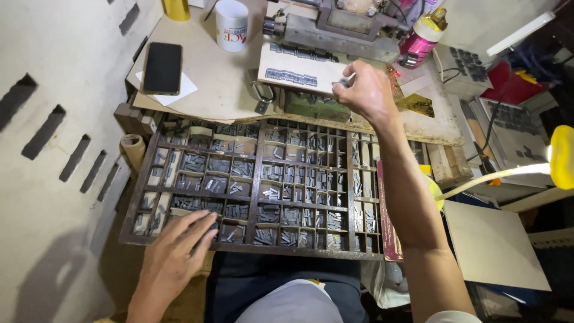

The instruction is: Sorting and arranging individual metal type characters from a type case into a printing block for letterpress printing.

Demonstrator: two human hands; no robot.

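1. Over at the far left, the left hand (179,251) reaches into a near-left compartment of the wooden type case (257,185). Its fingers are curled together over the small metal type pieces (206,230), but I cannot tell whether a piece is actually pinched. The pieces look tiny and alike, so a blind reach could lift the wrong one or spill some into the next cell.

2. Up on the desk, a black phone (162,67) lies on white paper (173,91), well apart from both hands. A white mug (231,24) stands near the board's far edge; a knock could tip it toward the case.

3. At the centre, the case sits partly under the desk board (209,90) and appears to rest on the person's lap. A shift of the knees could slide it and jumble the sorted cells.

4. Further right, the right hand (368,93) is raised over the pale plate (299,69) that carries set lines of type (291,76). Thumb and forefinger are closed on one small type piece (347,79). A loose grip could drop it onto the set rows and push them out of line.

5. Behind the plate stands a grey metal press (335,27), with a pink bottle (418,39) just beside it. A careless elbow could topple the bottle.
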